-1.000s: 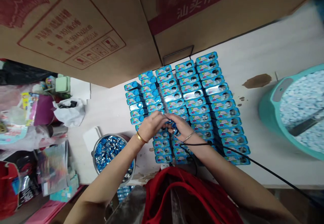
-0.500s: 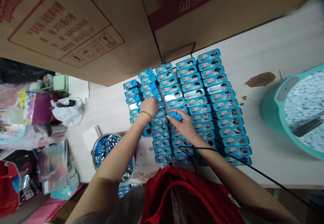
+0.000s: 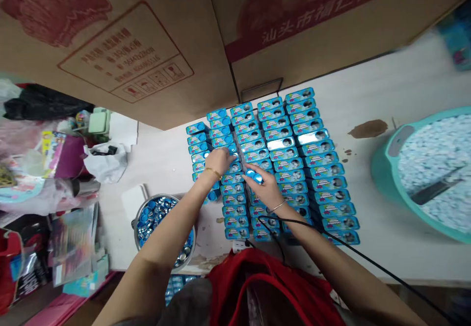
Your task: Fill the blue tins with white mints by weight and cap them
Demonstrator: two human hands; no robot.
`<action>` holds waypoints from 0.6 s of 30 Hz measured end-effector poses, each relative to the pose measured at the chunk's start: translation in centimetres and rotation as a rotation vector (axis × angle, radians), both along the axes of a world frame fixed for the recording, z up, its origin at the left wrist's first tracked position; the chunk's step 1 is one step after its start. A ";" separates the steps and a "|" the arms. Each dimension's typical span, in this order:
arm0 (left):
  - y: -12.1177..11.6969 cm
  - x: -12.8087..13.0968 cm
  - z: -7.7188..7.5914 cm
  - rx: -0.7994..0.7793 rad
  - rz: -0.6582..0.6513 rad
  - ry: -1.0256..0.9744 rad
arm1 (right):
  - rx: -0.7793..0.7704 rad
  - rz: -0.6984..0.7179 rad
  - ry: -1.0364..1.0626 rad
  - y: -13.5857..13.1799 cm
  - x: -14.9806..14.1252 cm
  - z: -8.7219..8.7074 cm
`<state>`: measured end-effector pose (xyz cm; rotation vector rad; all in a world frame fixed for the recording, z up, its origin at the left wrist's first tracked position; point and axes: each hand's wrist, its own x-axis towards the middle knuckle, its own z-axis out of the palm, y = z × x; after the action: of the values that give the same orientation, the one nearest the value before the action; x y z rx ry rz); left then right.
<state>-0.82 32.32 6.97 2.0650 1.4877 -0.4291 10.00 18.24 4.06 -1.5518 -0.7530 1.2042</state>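
Rows of blue printed tins point(image 3: 289, 154) stand upright on the table, their tops facing up. Round blue caps point(image 3: 225, 121) fill the top openings in the left columns; farther right, the openings show bare with pale contents. My left hand point(image 3: 219, 160) is closed over a tin in the second column, fingertips pressed down at its opening; whatever they pinch is hidden. Beside it, my right hand point(image 3: 265, 187) holds a few loose blue caps point(image 3: 254, 176) with silvery faces between thumb and fingers, above the third column.
A metal bowl point(image 3: 138, 228) full of blue and silver caps stands left of the tins. At right is a teal tub point(image 3: 384, 169) of small pale pieces with a scoop point(image 3: 436, 188). Large cartons point(image 3: 154, 16) rise behind. A black cable point(image 3: 353, 247) crosses my right forearm.
My left hand has shifted slightly toward me along the second column, to a nearer tin. The caps in my right hand have turned, now showing silvery faces. The camera view has shifted slightly.
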 end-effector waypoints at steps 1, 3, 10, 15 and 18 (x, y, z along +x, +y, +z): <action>-1.0 -0.4 0.3 -0.035 -0.005 -0.086 | 0.008 0.002 -0.014 -0.2 -0.1 0.0; -3.3 -1.3 0.7 -0.152 0.008 -0.291 | 0.018 0.013 -0.027 -0.7 -0.4 -0.1; -7.2 -2.9 -0.3 -0.166 0.166 -0.429 | 0.000 0.064 0.008 -1.6 -2.2 -0.1; -4.1 -1.7 -1.2 0.021 0.174 -0.184 | -0.075 0.090 0.056 -2.0 -2.0 0.4; -2.6 -0.6 -1.6 0.017 0.121 -0.024 | -0.097 0.117 0.055 -2.2 -1.5 0.5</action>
<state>-1.47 29.77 5.35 1.9739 1.5967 -0.3441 8.55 16.06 4.59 -1.5645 -0.7673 1.3820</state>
